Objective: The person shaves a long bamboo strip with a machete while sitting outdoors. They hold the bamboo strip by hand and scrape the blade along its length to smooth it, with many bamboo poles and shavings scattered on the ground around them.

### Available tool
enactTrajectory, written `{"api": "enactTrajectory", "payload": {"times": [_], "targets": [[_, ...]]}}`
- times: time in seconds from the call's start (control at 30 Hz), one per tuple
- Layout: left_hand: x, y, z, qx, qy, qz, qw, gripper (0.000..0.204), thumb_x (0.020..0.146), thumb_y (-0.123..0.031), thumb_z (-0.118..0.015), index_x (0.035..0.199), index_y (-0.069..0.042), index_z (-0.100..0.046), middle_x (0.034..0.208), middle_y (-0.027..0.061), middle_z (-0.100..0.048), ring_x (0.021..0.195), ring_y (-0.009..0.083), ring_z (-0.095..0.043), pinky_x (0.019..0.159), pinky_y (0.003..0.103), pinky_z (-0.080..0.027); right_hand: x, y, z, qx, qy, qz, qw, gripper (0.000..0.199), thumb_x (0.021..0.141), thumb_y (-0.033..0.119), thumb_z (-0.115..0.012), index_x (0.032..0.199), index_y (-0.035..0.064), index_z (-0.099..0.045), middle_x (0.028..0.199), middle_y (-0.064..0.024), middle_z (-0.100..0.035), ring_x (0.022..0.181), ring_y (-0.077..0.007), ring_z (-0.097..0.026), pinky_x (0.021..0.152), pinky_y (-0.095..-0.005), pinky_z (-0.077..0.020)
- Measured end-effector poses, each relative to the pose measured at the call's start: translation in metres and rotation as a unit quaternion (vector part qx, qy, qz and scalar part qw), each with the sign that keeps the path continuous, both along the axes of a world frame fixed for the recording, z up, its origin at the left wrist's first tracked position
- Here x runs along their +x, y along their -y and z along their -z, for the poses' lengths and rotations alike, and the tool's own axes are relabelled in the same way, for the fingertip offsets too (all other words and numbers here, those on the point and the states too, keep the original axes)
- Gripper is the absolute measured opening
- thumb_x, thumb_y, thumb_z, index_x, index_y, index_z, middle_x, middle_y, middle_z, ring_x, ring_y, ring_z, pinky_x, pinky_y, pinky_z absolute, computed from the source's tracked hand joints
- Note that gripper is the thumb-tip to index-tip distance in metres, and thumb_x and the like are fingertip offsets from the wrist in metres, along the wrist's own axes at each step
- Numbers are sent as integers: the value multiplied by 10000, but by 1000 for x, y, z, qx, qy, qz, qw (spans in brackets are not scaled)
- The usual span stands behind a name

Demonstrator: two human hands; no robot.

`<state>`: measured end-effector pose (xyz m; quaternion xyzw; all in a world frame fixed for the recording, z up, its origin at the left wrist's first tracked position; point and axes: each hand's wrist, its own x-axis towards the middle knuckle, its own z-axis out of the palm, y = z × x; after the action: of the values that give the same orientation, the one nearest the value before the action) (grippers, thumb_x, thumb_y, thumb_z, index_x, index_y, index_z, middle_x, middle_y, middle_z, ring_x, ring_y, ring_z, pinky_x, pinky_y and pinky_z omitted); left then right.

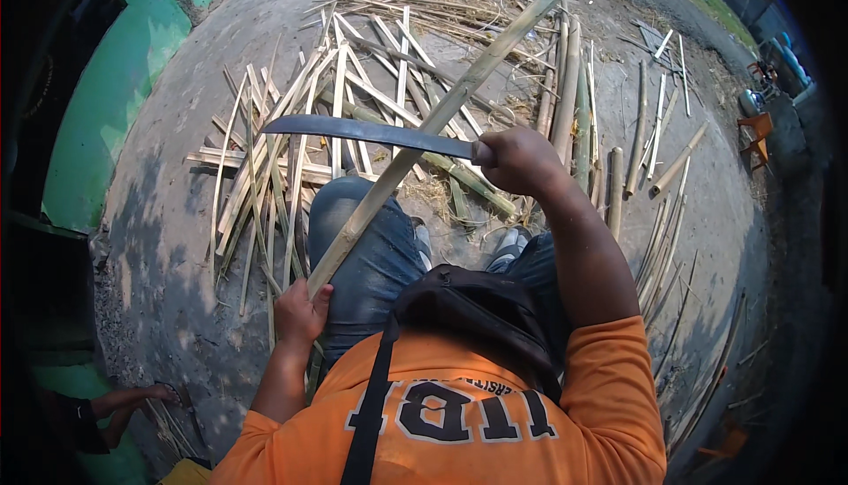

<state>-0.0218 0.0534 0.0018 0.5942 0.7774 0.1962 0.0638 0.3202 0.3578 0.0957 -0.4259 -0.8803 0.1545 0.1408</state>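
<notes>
My left hand (300,313) is closed round the lower end of a long split bamboo strip (360,218), which slants up and away to the right over my left thigh. In my right hand (521,162) is the handle of a machete (340,128), its long dark blade pointing left. The blade crosses the strip at about mid-length, seen lying over it; whether it bites into the bamboo I cannot tell. Most of the machete's handle is hidden by my fingers.
Split bamboo strips (340,105) lie in a loose heap ahead and to the left. Thicker bamboo poles (568,87) lie ahead to the right, with thin strips (662,251) beyond my right arm. A green wall (106,105) stands left. Another person's leg (132,398) shows at lower left.
</notes>
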Motion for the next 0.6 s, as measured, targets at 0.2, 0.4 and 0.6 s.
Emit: {"api": "enactTrajectory", "payload": {"times": [0.2, 0.4, 0.6], "targets": [[-3, 0, 7, 14, -28, -19, 999, 693, 963, -693, -505, 776, -27, -542, 707, 239, -603, 696, 498, -619, 590, 555, -475, 28, -36, 2, -55, 18, 120, 991, 207, 907, 279, -629, 969, 123, -749, 870, -185, -718, 847, -407, -691, 792, -498, -549], [2, 0, -2, -1, -32, -12, 999, 701, 960, -704, -498, 774, -29, -541, 697, 235, -603, 700, 497, -623, 587, 558, -477, 22, -19, -4, -41, 12, 99, 994, 221, 907, 289, -638, 989, 116, -748, 893, -191, -721, 855, -409, -693, 806, -496, -553], [1, -2, 0, 8, -25, -7, 1000, 698, 959, -700, -504, 770, -29, -538, 697, 235, -600, 691, 500, -613, 580, 551, -475, -2, 3, -1, -17, 58, -37, 998, 138, 867, 221, -653, 903, 96, -701, 809, -208, -667, 766, -432, -642, 693, -507, -513]]}}
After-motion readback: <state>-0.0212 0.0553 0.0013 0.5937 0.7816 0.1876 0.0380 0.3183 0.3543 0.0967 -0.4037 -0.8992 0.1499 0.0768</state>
